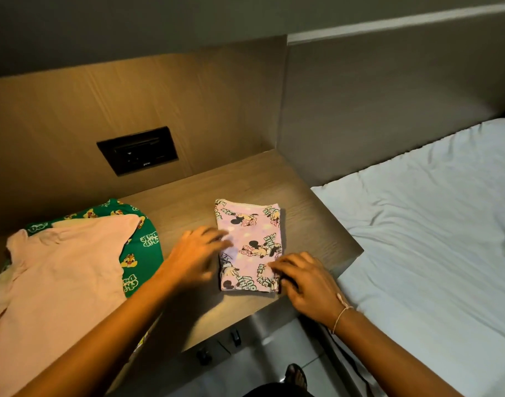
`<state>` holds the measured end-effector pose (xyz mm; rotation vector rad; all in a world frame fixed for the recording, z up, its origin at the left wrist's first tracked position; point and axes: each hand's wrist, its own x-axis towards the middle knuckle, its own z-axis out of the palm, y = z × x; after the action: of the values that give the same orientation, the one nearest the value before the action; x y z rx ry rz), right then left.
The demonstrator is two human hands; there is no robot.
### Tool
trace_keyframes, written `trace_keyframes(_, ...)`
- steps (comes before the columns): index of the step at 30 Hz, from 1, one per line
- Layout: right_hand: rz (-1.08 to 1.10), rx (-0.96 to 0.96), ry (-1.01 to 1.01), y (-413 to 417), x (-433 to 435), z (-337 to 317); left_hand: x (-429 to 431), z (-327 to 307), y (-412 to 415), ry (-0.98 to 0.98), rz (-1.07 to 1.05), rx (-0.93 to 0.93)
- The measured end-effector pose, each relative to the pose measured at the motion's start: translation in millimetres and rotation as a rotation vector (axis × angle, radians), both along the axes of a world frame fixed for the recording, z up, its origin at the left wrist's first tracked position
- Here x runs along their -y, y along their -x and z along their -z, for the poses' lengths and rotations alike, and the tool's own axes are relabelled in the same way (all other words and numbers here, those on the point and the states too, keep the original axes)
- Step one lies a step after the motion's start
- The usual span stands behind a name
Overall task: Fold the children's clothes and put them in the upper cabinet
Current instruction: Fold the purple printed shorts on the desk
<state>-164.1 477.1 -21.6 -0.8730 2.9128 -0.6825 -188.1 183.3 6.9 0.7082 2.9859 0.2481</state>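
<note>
Head view, near to far. A dark sandalled foot (296,378) stands on the pale tiled floor (245,373) at the lower edge. Two bare forearms reach forward over the wood-grain surface (194,196). The right hand (305,285), with a thin string bracelet (340,316) at its wrist, lies palm down with its fingers (280,266) loosely spread and pressed flat on the near right corner of the folded pink children's garment printed with cartoon mice and green lettering (250,245). The left hand (198,250) is motion-blurred; its fingers (219,234) are extended and slightly spread, touching the garment's left edge. The garment is folded into a compact upright rectangle, several layers thick, with a white-trimmed hem along its far edge, and it rests flat near the right end of the surface. At the left, well apart from it, a plain peach-coloured shirt (53,276) lies unfolded over a green cartoon-chipmunk-print garment (142,253). Behind, a black rectangular wall socket panel (137,150) is set in the wooden back panel (131,90). To the right is a bed with a wrinkled white sheet (434,224).
</note>
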Motion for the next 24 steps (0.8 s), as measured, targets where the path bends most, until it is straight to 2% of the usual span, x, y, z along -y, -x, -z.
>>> trace_keyframes(4, -0.052, -0.02, -0.104, 9, -5, 3, 2, 18, -41, -0.172, -0.041, 0.131)
trace_keyframes(8, -0.13, -0.054, -0.136, 15, 5, 3, -11, 25, -40, -0.266, -0.177, 0.074)
trace_keyframes(12, -0.096, -0.157, -0.078, 17, 11, 4, -18, 29, -46, -0.425, -0.308, 0.033)
trace_keyframes(14, -0.066, -0.147, 0.009, 12, 12, 5, -21, 27, -47, -0.495, -0.369, 0.037)
trace_keyframes(17, 0.075, -0.009, 0.322, 0, 16, 6, -20, 24, -48, -0.599, -0.421, 0.114)
trace_keyframes(19, 0.219, 0.139, 0.524, -2, 23, -3, -19, 17, -46, -0.744, -0.444, 0.256)
trace_keyframes(22, 0.359, 0.311, 0.595, 10, 38, -17, -18, 7, -35, -0.874, -0.53, 0.368)
trace_keyframes(24, 0.458, 0.396, 0.573, 26, 45, -23, -15, 5, -24, -0.842, -0.583, 0.364)
